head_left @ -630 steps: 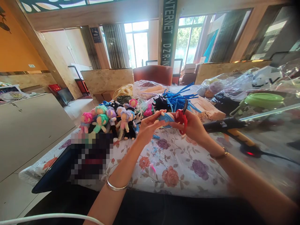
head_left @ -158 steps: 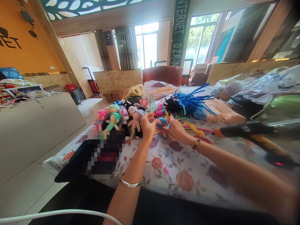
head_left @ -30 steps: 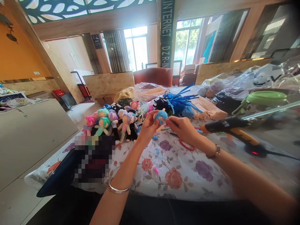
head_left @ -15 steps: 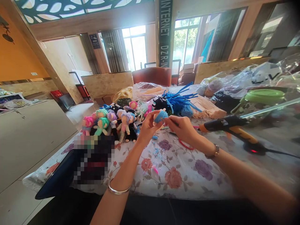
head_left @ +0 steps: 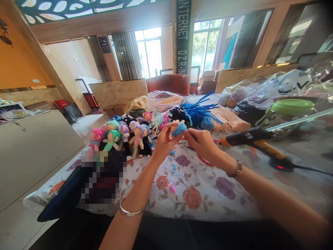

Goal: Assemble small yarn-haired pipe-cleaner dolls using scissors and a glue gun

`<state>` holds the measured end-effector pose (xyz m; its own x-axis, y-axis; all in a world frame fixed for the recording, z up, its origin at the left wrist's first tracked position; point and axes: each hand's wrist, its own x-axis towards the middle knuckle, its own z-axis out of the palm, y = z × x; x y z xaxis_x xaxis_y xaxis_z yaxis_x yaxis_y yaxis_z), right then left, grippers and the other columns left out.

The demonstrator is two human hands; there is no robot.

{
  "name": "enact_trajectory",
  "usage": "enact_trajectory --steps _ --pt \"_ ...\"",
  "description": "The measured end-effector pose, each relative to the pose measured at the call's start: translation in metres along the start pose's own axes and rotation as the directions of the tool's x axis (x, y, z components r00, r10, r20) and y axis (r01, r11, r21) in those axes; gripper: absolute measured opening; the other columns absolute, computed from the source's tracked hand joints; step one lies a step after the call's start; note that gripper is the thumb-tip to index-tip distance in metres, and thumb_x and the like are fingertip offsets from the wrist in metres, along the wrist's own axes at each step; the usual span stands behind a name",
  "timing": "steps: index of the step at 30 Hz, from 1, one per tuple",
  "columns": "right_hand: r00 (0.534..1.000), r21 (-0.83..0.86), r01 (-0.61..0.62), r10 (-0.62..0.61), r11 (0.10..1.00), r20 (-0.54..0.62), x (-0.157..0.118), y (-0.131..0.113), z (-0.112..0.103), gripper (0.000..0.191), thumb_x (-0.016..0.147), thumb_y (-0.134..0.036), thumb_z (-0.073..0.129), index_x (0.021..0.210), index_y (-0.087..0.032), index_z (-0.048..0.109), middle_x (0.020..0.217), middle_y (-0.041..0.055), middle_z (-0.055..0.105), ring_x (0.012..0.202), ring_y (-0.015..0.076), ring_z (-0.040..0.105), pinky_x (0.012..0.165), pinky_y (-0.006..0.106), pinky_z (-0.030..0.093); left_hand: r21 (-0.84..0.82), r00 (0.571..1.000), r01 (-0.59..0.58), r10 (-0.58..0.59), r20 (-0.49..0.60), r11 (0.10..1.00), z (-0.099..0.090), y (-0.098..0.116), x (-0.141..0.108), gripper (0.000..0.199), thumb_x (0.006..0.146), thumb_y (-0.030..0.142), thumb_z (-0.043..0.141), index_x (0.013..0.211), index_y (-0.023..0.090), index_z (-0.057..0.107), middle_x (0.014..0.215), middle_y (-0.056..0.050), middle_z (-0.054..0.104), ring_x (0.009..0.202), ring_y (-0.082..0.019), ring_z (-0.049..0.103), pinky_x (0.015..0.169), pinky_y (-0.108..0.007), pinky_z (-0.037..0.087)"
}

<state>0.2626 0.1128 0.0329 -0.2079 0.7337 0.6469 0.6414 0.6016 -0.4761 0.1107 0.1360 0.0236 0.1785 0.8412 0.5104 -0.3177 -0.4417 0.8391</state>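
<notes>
My left hand [head_left: 165, 140] grips a small doll head with light blue yarn hair [head_left: 179, 130] above the middle of the table. Close against its right side is my right hand [head_left: 201, 140], its thumb and fingers pinched together; what they hold, if anything, is too small to tell. Light blue scraps [head_left: 175, 169] and a pink bit [head_left: 172, 188] lie on the flowered tablecloth [head_left: 208, 208] below. A red ring-shaped handle [head_left: 206, 161] shows partly under my right hand.
Several yarn dolls [head_left: 114, 139] stand at the left, beside a dark tablet-like object [head_left: 59, 196]. Blue stems [head_left: 201, 109] lie behind my hands. A glue gun [head_left: 260, 140] with a red light, a green-lidded jar [head_left: 293, 107] and plastic bags [head_left: 260, 86] occupy the right.
The blue-haired head has turned slightly between my hands. My left hand still holds it, and my right hand stays pinched beside it.
</notes>
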Motion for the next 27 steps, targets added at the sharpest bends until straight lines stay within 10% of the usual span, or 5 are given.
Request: enact_trajectory --steps 27 --pt "0.999 -0.117 -0.007 0.003 0.993 -0.035 0.0007 0.0014 -0.0004 0.043 0.091 -0.04 0.039 0.056 -0.016 0.049 0.05 0.0024 0.052 0.047 0.0092 0.034 0.051 0.026 0.025 0.202 0.999 -0.022 0.028 -0.024 0.979 -0.0022 -0.0016 -0.0037 0.038 0.066 0.028 0.076 0.102 0.021 0.068 0.114 -0.007 0.066 0.111 -0.024 0.058 0.088 -0.033 0.051"
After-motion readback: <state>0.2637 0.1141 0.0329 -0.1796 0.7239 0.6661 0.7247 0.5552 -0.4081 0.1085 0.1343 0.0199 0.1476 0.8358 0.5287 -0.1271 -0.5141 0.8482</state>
